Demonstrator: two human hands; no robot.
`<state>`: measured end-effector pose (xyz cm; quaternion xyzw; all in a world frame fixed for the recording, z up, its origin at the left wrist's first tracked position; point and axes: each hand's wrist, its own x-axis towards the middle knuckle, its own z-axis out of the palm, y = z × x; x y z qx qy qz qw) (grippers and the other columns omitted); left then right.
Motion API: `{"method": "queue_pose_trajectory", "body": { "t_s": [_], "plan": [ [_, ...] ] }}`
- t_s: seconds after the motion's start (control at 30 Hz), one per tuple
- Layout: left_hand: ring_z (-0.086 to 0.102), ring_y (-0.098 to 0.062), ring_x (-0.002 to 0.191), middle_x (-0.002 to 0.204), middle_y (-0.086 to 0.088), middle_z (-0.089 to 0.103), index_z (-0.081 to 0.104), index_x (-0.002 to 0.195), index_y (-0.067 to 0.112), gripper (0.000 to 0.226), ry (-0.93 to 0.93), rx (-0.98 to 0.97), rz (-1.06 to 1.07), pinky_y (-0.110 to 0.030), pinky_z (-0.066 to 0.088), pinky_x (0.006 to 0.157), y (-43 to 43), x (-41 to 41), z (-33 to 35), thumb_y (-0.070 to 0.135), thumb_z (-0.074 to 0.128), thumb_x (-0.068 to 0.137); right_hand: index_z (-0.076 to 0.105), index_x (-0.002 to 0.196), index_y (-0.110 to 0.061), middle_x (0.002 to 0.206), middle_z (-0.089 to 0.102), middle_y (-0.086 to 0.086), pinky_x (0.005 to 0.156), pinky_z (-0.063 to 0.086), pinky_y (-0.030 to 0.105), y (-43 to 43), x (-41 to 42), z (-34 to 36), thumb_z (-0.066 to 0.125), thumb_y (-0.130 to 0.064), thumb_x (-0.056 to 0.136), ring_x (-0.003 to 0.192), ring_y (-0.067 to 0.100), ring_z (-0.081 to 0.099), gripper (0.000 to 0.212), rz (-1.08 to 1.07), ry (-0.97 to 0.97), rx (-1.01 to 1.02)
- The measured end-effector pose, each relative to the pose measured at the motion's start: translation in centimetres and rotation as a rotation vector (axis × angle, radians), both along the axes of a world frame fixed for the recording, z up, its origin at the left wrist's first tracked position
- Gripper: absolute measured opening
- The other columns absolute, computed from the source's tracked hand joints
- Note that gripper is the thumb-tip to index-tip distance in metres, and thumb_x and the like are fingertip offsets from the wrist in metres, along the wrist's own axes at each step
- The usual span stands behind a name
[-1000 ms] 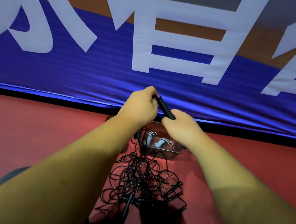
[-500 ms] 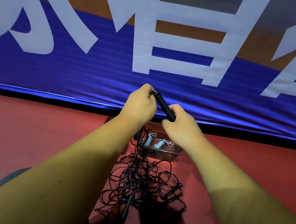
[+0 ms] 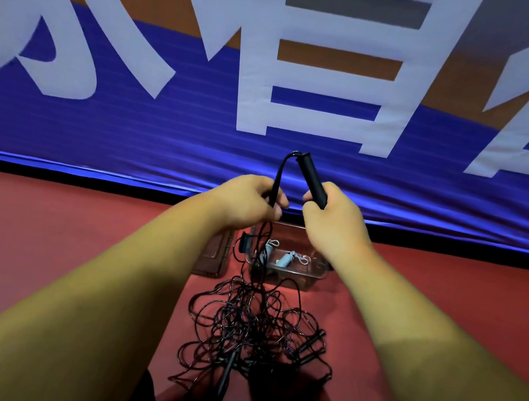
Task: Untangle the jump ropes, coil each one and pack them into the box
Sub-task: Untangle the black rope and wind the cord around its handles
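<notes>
Red floor (image 3: pixel 42 253) under a blue banner (image 3: pixel 93 140): one jump rope singled out.
Fingers of right hand (image 3: pixel 331 224) clamped round a black handle (image 3: pixel 312 180), held tip-up; left hand (image 3: pixel 249 201) pinching its cord (image 3: pixel 279 171) just below, probably to trace it free of the tangle (image 3: pixel 257 329) heaped on the floor; beyond, clear box (image 3: pixel 317 273) holding pale-blue handles (image 3: pixel 285 259).

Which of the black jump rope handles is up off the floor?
The handle gripped in the right hand, held up before the blue banner; the other black handles lie in the tangle on the red floor.
</notes>
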<state>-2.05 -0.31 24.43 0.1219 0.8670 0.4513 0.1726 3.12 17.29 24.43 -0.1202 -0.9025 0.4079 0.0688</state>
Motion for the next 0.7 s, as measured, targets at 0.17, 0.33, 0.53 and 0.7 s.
{"method": "queue_pose_trajectory", "body": {
  "t_s": [0.17, 0.33, 0.53, 0.7],
  "plan": [
    [0.067, -0.011, 0.078, 0.085, 0.008, 0.073, 0.077, 0.096, 0.025, 0.02, 0.083, -0.108, -0.079, -0.028, 0.054, 0.079, -0.7, 0.1, 0.1, 0.007, 0.079, 0.089, 0.062, 0.099, -0.026, 0.083, 0.065, -0.004, 0.056, 0.038, 0.03, -0.1, 0.1, 0.2, 0.053, -0.02, 0.096, 0.072, 0.021, 0.061, 0.011, -0.017, 0.057, -0.021],
    [0.071, -0.021, 0.079, 0.084, 0.0, 0.075, 0.075, 0.09, 0.021, 0.013, 0.205, -0.211, -0.01, -0.037, 0.059, 0.078, -0.8, -0.2, 0.2, 0.033, 0.079, 0.091, 0.063, 0.1, -0.021, 0.081, 0.065, 0.003, 0.057, 0.041, 0.032, -0.6, 0.3, 0.4, 0.055, -0.024, 0.099, 0.068, 0.024, 0.057, 0.009, -0.03, 0.132, -0.088],
    [0.073, -0.017, 0.073, 0.081, -0.002, 0.076, 0.073, 0.093, 0.017, 0.019, 0.037, -0.336, -0.165, -0.028, 0.057, 0.07, -0.3, 0.4, -0.5, 0.036, 0.071, 0.098, 0.063, 0.093, -0.028, 0.067, 0.057, -0.005, 0.06, 0.05, 0.039, -0.6, -0.4, 0.9, 0.054, -0.025, 0.093, 0.061, 0.025, 0.055, 0.01, -0.116, 0.18, -0.256],
    [0.071, -0.019, 0.092, 0.094, 0.0, 0.075, 0.072, 0.096, 0.023, 0.024, 0.072, -0.319, -0.134, -0.037, 0.057, 0.087, 0.1, 0.6, -0.5, 0.047, 0.068, 0.097, 0.065, 0.09, -0.031, 0.056, 0.05, -0.013, 0.064, 0.057, 0.048, -0.4, -0.7, 1.2, 0.052, -0.023, 0.088, 0.056, 0.021, 0.049, 0.015, -0.142, 0.153, -0.332]
  ]
}}
